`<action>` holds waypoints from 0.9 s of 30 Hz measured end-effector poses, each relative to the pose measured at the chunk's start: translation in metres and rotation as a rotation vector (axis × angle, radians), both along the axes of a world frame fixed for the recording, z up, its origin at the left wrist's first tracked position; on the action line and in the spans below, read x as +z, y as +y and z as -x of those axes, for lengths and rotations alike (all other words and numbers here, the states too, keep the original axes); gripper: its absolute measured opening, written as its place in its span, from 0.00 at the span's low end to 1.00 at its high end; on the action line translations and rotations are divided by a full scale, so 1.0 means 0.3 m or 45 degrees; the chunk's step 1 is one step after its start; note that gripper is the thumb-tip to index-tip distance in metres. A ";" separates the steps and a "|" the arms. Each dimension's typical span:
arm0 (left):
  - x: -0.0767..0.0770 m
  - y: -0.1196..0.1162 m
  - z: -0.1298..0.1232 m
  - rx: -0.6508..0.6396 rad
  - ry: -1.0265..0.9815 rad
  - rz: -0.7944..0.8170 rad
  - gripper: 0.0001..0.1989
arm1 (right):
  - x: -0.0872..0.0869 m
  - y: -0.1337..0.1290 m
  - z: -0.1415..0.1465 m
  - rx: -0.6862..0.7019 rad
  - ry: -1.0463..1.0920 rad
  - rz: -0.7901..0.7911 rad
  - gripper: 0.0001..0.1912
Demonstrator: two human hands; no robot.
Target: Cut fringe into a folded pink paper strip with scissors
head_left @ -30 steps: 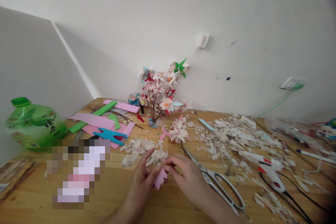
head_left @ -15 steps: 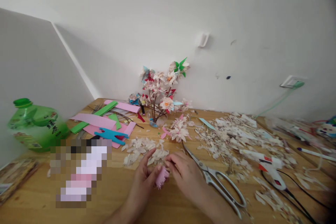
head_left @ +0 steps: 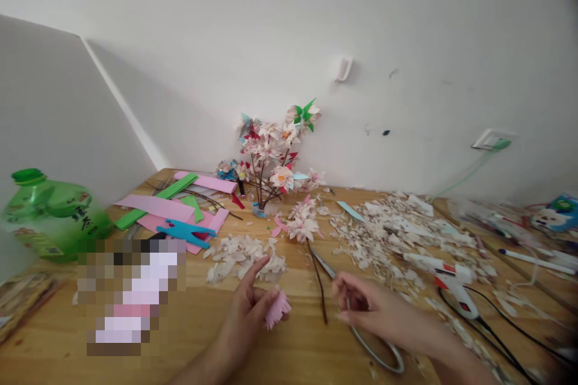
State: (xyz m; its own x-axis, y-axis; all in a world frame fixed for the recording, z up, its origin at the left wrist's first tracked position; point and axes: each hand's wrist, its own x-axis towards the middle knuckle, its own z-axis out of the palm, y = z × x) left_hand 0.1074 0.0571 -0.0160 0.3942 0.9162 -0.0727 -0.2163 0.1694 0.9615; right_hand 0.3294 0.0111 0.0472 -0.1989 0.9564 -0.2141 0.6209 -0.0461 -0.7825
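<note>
A small fringed roll of pink paper (head_left: 277,310) is pinched between the thumb and fingers of my left hand (head_left: 251,304), its index finger pointing up. My right hand (head_left: 361,302) is curled over the middle of the metal scissors (head_left: 383,354), hiding the pivot and part of the handles. The blades point away, toward a pale flower (head_left: 303,225) with a brown stem (head_left: 320,289) lying on the table. A pile of whitish petals (head_left: 244,257) lies just beyond my left hand.
Artificial flowers on brown stems (head_left: 271,156) stand at the back. Coloured paper strips (head_left: 156,207) and a green bottle (head_left: 56,216) are at left. Scattered petals (head_left: 388,228), a white glue gun (head_left: 451,283) with a black cord, and a white pen (head_left: 537,260) lie at right.
My right hand has left the pink paper and moved right onto the scissors. My left hand keeps holding the pink roll. The view has shifted slightly.
</note>
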 end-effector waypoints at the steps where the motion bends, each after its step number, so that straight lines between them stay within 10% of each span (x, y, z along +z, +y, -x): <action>1: -0.004 -0.001 -0.004 -0.020 0.028 -0.010 0.39 | -0.006 -0.005 0.010 0.002 0.143 0.018 0.10; 10: -0.009 -0.004 -0.033 0.069 0.143 -0.054 0.32 | -0.147 0.086 0.245 -0.314 0.766 -0.042 0.18; 16: -0.006 0.017 0.007 0.063 0.243 -0.134 0.26 | -0.146 0.140 0.216 -0.356 0.801 -0.043 0.17; 22: 0.010 0.054 0.072 0.257 0.573 -0.700 0.18 | -0.099 0.169 0.147 0.020 0.563 0.124 0.16; 27: 0.057 0.011 0.084 -0.122 0.753 -1.078 0.16 | -0.109 0.197 0.176 0.336 0.326 0.228 0.15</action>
